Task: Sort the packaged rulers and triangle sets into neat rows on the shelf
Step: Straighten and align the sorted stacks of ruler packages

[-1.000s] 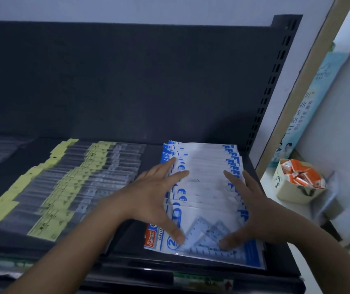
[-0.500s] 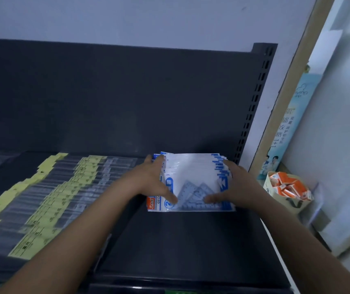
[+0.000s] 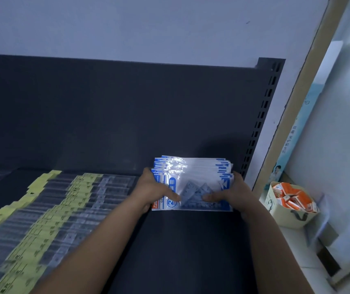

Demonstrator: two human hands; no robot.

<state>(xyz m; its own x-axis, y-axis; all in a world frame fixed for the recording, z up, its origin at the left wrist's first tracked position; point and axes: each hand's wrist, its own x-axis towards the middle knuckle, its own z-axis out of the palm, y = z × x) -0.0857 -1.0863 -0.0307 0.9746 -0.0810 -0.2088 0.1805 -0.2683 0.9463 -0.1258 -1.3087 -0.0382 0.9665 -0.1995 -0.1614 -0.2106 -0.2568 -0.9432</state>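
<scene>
Triangle sets [image 3: 193, 177], earlier fanned out, stand bunched, left hand [image 3: 155, 192] and right hand [image 3: 233, 193] gripping them.

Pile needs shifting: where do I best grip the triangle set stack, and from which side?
Clamp the triangle set stack from both sides at its ends, thumbs on top, as the left hand and right hand do. The glossy packets lie fanned, so a one-sided grip would likely spill them.

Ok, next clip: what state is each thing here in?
Triangle set packs: bunched into one stack, back right of shelf, held from both sides.
Left hand: grips stack's left edge.
Right hand: grips stack's right edge.
Ruler packs: lying in overlapped rows, untouched.
Cream tub: open, holding orange boxes.
</scene>
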